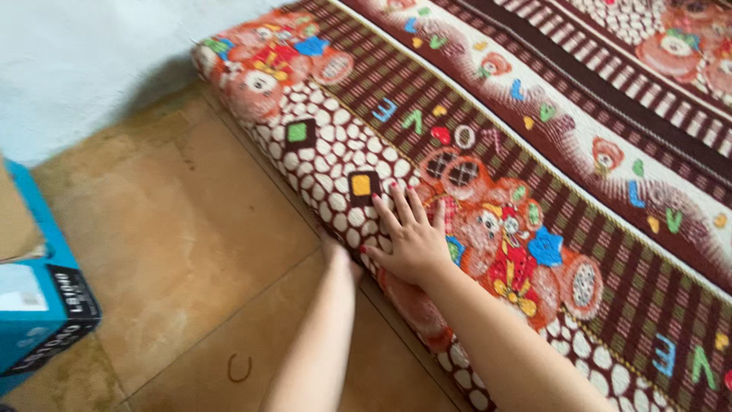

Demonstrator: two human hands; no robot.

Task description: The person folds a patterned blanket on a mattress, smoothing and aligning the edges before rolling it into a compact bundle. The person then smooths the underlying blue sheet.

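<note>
The mattress [488,152] is laid on the tiled floor [175,252], its corner close to the pale wall [84,61]. It is wrapped in a patterned cover – brown stripes, white pebbles, cartoon bears. The right hand [412,240] is pressed flat on the upper edge, fingers spread, nothing grasped. The left hand [339,255] is tucked under the mattress side – its fingers are hidden, so its grip cannot be determined. A blue box [46,305] is seen at the left edge.
</note>
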